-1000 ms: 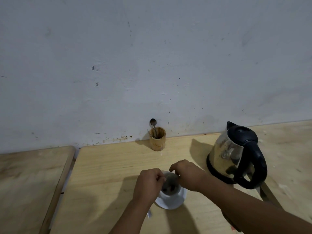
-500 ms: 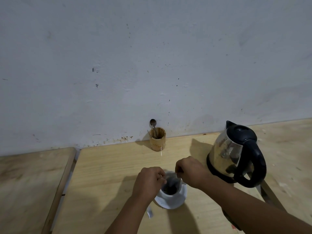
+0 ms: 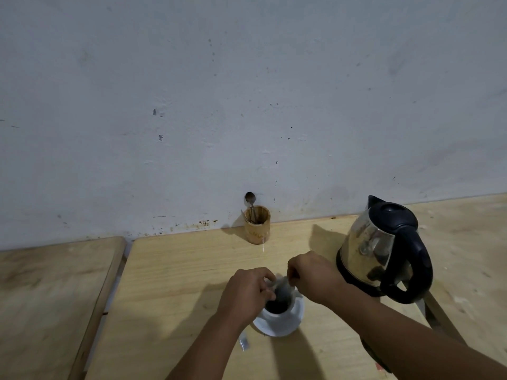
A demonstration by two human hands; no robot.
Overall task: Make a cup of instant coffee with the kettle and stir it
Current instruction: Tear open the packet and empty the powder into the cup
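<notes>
A white cup point(image 3: 277, 315) stands on a white saucer point(image 3: 285, 326) on the wooden table, with dark contents inside. My left hand point(image 3: 245, 293) and my right hand point(image 3: 312, 274) both pinch a small coffee sachet point(image 3: 282, 289) held tilted over the cup's mouth. A steel kettle point(image 3: 375, 249) with a black lid and handle stands to the right, just beyond my right wrist. A spoon point(image 3: 251, 201) sticks up from a wooden holder point(image 3: 258, 224) by the wall.
A torn scrap of packet point(image 3: 244, 342) lies on the table under my left forearm. A second wooden table point(image 3: 55, 297) stands to the left across a narrow gap. A plain wall runs along the back.
My right hand has shifted a little to the right and up, pulling the sachet open wider over the cup. My left hand stays in place.
</notes>
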